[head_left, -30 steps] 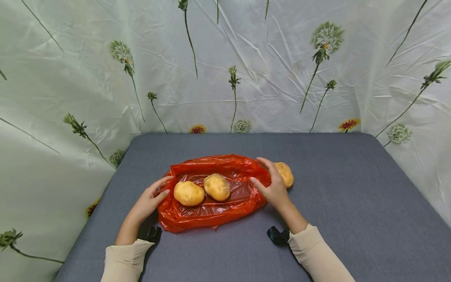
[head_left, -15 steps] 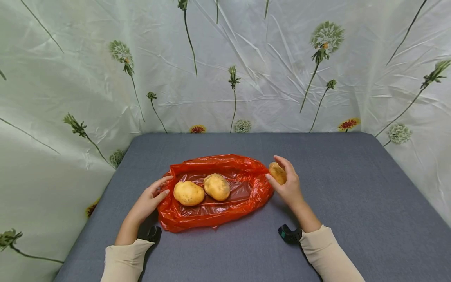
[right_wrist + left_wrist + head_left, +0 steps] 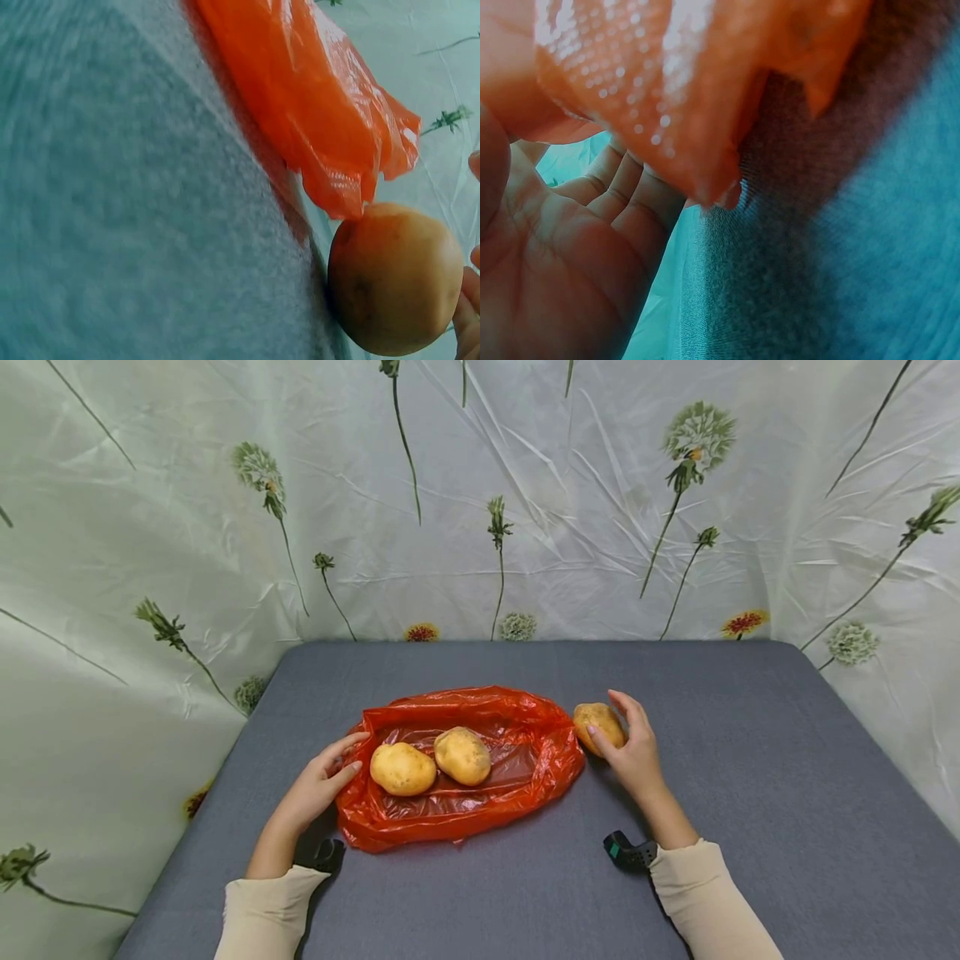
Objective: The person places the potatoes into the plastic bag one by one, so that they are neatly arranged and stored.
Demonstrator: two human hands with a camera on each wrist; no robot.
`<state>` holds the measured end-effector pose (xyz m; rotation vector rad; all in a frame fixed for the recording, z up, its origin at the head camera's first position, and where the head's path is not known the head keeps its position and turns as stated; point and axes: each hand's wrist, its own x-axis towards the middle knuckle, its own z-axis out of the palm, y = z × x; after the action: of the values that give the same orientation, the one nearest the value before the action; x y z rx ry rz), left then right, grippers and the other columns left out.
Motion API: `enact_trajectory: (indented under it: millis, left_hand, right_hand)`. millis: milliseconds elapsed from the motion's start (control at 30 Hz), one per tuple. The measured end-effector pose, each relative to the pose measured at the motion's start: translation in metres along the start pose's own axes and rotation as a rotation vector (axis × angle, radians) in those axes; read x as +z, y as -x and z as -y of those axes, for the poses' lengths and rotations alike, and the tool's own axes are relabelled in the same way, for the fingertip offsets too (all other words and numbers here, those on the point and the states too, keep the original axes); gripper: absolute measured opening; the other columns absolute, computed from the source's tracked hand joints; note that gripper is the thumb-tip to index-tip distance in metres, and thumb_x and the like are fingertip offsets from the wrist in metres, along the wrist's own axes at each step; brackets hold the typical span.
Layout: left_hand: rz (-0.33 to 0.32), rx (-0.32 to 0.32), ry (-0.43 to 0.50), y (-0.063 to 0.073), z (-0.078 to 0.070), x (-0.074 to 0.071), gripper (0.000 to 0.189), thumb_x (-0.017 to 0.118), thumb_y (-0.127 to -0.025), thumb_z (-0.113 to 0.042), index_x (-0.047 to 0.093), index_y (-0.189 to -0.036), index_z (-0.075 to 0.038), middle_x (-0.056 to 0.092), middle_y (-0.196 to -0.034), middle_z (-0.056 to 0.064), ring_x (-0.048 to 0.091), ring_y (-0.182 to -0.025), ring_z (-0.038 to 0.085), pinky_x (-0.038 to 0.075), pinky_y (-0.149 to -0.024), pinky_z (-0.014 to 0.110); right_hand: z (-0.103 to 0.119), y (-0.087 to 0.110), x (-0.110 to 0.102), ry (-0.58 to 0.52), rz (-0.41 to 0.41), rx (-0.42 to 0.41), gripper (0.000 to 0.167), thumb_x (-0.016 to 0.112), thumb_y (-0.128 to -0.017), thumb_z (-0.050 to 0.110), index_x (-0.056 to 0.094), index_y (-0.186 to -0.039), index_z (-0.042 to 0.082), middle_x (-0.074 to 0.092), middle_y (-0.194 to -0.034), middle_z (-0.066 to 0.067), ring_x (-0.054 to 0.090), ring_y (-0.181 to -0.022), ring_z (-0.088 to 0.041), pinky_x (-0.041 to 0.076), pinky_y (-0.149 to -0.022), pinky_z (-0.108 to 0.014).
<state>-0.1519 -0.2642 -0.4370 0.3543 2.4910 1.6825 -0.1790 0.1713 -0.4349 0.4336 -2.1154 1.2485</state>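
A red plastic bag [image 3: 457, 822] lies spread wide on the grey table, its rim rolled out. Inside it sit two potatoes, a left potato [image 3: 402, 769] and a right potato [image 3: 462, 756]. My left hand [image 3: 309, 793] touches the bag's left rim, fingers loosely bent; the left wrist view has its palm [image 3: 562, 255] partly behind the plastic. Just outside the bag's right end rests a third potato [image 3: 597, 727]. My right hand [image 3: 636, 756] is beside this potato, thumb over its near side and fingers spread apart on its right.
The grey table [image 3: 750, 777] reaches back to a pale curtain [image 3: 570, 527] printed with dandelions, which also runs along the left side. Black wrist devices sit under both forearms, such as the right device [image 3: 628, 853].
My right hand has left the bag's right rim and moved right to the third potato. The rim now reaches farther right. My left hand stays put.
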Motion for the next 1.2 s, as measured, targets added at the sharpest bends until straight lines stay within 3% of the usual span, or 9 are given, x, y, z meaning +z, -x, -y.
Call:
enact_trajectory:
  millis: [100,300,700,933,1200]
  left_hand:
    - [0.001,-0.006,0.013,-0.002,-0.001,0.000,0.046,0.052,-0.092,-0.013,0.038,-0.135,-0.008,0.042,-0.127,0.023,0.050,-0.099,0.035,0.047,-0.072,0.027]
    - [0.004,0.007,0.015,-0.004,-0.001,-0.001,0.045,0.051,-0.091,-0.011,0.038,-0.135,-0.007,0.043,-0.126,0.024,0.050,-0.100,0.035,0.047,-0.072,0.027]
    - [0.004,0.003,-0.029,-0.001,0.001,-0.001,0.046,0.052,-0.091,-0.014,0.039,-0.135,-0.008,0.043,-0.126,0.023,0.049,-0.103,0.035,0.046,-0.074,0.025]
    - [0.010,-0.003,-0.004,0.000,0.000,0.000,0.046,0.051,-0.092,-0.014,0.038,-0.135,-0.008,0.042,-0.127,0.023,0.049,-0.102,0.036,0.046,-0.073,0.026]
    - [0.004,0.000,-0.012,-0.001,0.004,0.000,0.046,0.051,-0.092,-0.010,0.037,-0.135,-0.007,0.042,-0.127,0.023,0.049,-0.101,0.036,0.047,-0.072,0.026]
  right_hand:
    - [-0.017,0.001,0.000,0.019,0.015,0.036,0.058,0.072,-0.070,-0.004,0.047,-0.122,-0.007,0.048,-0.119,-0.023,0.046,-0.108,-0.034,0.033,-0.094,-0.033]
    - [-0.023,0.001,-0.001,0.026,0.053,0.097,0.056,0.071,-0.073,0.004,0.046,-0.123,-0.004,0.046,-0.121,-0.021,0.044,-0.111,-0.031,0.032,-0.093,-0.046]
    - [-0.029,0.007,-0.004,0.053,0.162,0.270,0.058,0.069,-0.077,0.013,0.043,-0.126,-0.002,0.045,-0.119,-0.023,0.044,-0.106,-0.034,0.034,-0.087,-0.048]
    - [-0.029,0.010,-0.005,0.067,0.231,0.363,0.059,0.068,-0.079,0.023,0.042,-0.127,0.002,0.043,-0.123,-0.021,0.043,-0.106,-0.033,0.035,-0.085,-0.048]
    - [-0.028,0.010,-0.005,0.081,0.226,0.368,0.058,0.069,-0.078,0.023,0.043,-0.126,0.002,0.044,-0.121,-0.022,0.045,-0.104,-0.035,0.037,-0.082,-0.048]
